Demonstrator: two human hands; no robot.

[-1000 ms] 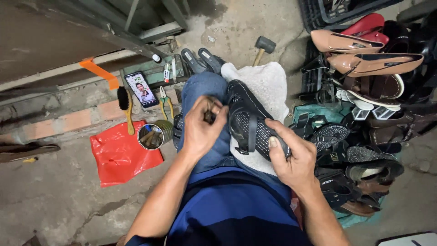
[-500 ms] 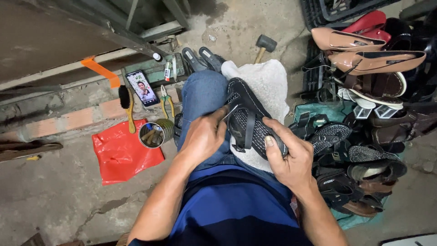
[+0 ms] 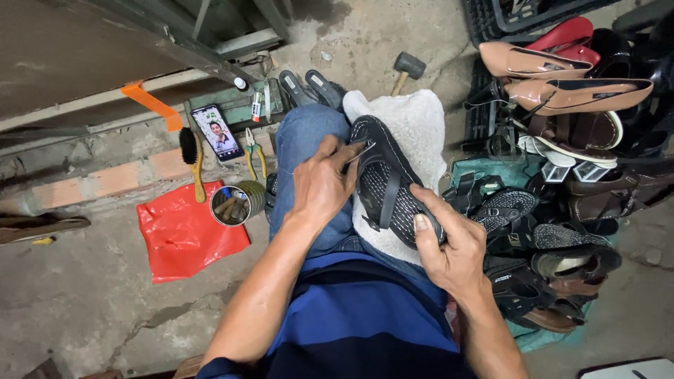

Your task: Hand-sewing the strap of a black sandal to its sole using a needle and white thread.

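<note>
Black sandal [image 3: 387,184] on lap; left hand [image 3: 324,184] at edge, right hand [image 3: 449,247] gripping heel

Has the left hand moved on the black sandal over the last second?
Yes. The left hand has come down from above the knee onto the black sandal, its fingers now at the front edge, nearer the white fleece cloth.
</note>
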